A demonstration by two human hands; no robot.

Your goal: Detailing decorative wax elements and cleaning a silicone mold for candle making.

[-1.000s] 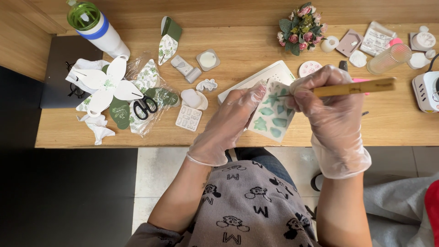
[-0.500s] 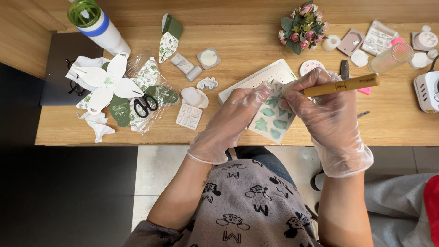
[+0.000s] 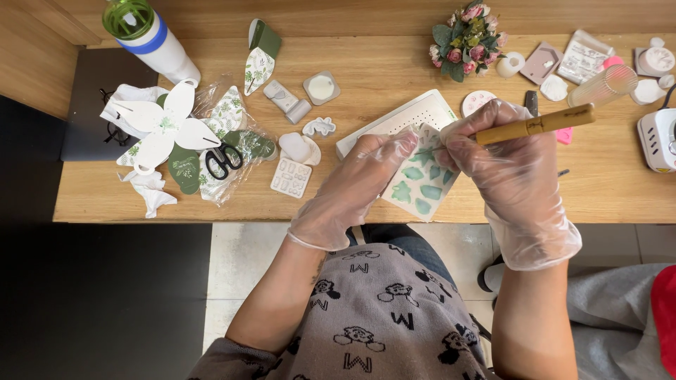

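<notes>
Both my hands wear clear plastic gloves. My left hand (image 3: 355, 186) pinches the upper left edge of a white mould sheet (image 3: 420, 184) with several green leaf shapes, holding it tilted over the desk's front edge. My right hand (image 3: 503, 165) grips a tool with a wooden handle (image 3: 535, 124); its thin tip touches a green leaf near the top of the sheet. A white perforated board (image 3: 398, 121) lies under and behind the sheet.
On the wooden desk (image 3: 394, 70): black scissors (image 3: 224, 160) on clear bags with white petal cut-outs (image 3: 163, 127), a green-lidded bottle (image 3: 148, 35), small white moulds (image 3: 291, 177), a flower posy (image 3: 466, 41), a clear tube (image 3: 603, 85), a white appliance (image 3: 658, 139) at right.
My right hand has tilted the wooden handle from level to slanting up to the right and brought the tip onto the sheet. The left hand has slid slightly up the sheet's edge.
</notes>
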